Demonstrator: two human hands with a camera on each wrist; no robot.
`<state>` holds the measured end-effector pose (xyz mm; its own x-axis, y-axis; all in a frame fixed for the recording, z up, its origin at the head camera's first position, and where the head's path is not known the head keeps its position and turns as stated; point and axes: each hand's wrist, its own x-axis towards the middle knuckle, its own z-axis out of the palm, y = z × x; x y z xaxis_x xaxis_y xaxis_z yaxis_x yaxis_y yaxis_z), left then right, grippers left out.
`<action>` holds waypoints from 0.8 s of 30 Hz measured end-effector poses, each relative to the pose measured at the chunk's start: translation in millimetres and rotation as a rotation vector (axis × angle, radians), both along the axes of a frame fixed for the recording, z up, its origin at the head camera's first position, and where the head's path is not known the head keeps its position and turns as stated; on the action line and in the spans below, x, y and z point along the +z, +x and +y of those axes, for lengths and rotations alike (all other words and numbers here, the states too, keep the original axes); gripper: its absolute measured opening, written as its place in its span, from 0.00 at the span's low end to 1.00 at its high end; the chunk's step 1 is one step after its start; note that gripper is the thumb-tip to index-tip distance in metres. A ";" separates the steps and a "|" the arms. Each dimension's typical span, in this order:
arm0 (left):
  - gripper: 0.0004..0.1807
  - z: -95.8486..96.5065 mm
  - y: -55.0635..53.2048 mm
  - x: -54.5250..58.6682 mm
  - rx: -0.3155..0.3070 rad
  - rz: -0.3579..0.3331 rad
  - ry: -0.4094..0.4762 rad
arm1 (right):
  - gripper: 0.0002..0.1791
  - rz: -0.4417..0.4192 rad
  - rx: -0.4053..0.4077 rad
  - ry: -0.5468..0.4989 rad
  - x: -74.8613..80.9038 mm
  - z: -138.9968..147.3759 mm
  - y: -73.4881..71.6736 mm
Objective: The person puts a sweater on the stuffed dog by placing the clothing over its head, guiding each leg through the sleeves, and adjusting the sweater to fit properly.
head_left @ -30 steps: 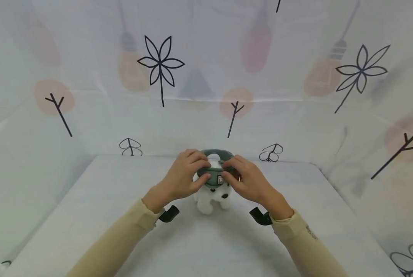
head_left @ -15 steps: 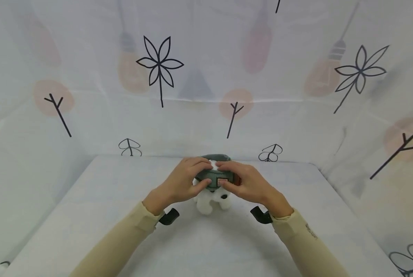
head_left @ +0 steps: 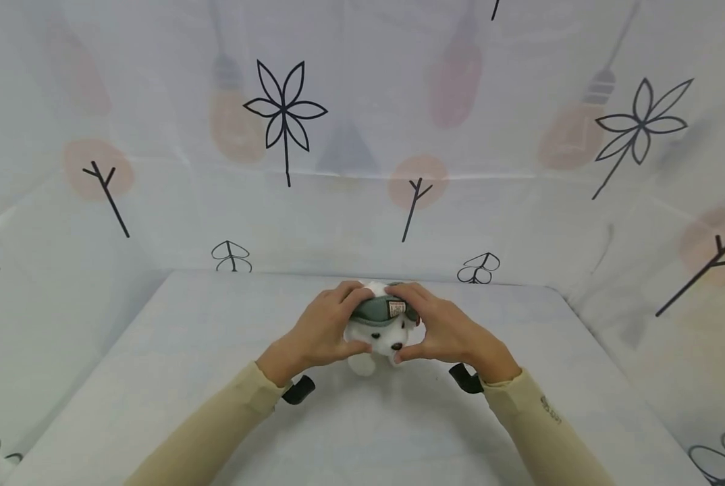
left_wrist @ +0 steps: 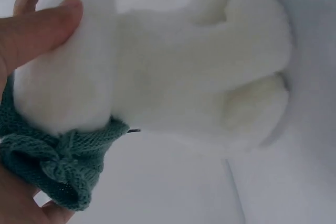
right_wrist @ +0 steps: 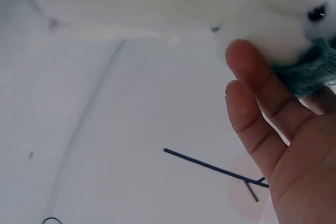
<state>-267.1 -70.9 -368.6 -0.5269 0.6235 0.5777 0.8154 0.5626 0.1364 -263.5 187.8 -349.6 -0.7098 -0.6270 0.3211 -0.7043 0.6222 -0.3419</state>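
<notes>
A white plush dog (head_left: 388,332) stands on the table, facing me. Round its head sits a green knitted hat (head_left: 371,311) with a small label (head_left: 395,308), white fur showing above it. My left hand (head_left: 321,329) holds the head from the left. Its thumb presses the cheek, with fingers behind the hat. On the other side my right hand (head_left: 453,331) cups the head, thumb beside the nose and upper fingers over the hat. Some right fingers (right_wrist: 252,103) lie along the back of the head in the right wrist view. A knotted fold (left_wrist: 58,161) of the hat hangs beside the left palm.
A white cloth covers the table (head_left: 362,432). Behind it rises a white backdrop (head_left: 338,216) with printed flowers and twigs, continuing along both sides. Black wrist mounts (head_left: 298,390) jut out below the sleeves.
Both thumbs have moved down from the hat's front to the muzzle. The hat's back loop has dropped behind the head, and the dog's eyes and nose show more.
</notes>
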 end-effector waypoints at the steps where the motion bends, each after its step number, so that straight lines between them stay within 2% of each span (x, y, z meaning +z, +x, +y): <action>1: 0.42 0.8 -0.5 -1.0 0.001 0.003 0.016 | 0.55 0.008 0.001 -0.007 -2.1 1.0 -1.1; 7: 0.39 2.8 -1.5 -7.0 0.014 -0.004 0.102 | 0.52 0.068 0.018 -0.092 -19.6 5.7 -11.0; 10: 0.35 1.3 -1.1 -9.4 0.011 -0.030 0.143 | 0.50 0.124 0.022 -0.139 -26.6 4.1 -13.3; 16: 0.24 -8.1 -2.2 -12.0 0.015 -0.094 0.218 | 0.43 0.384 -0.014 -0.199 -35.3 -7.8 -20.6; 18: 0.23 -12.1 -1.8 -12.4 0.003 -0.114 0.228 | 0.42 0.447 -0.021 -0.216 -37.0 -13.0 -22.6; 21: 0.28 -16.8 -1.1 -14.4 -0.018 -0.118 0.220 | 0.42 0.428 0.024 -0.258 -39.0 -18.5 -24.1; 24: 0.35 -17.0 -2.6 -20.0 -0.009 -0.077 0.215 | 0.43 0.335 0.090 -0.289 -39.5 -20.7 -24.5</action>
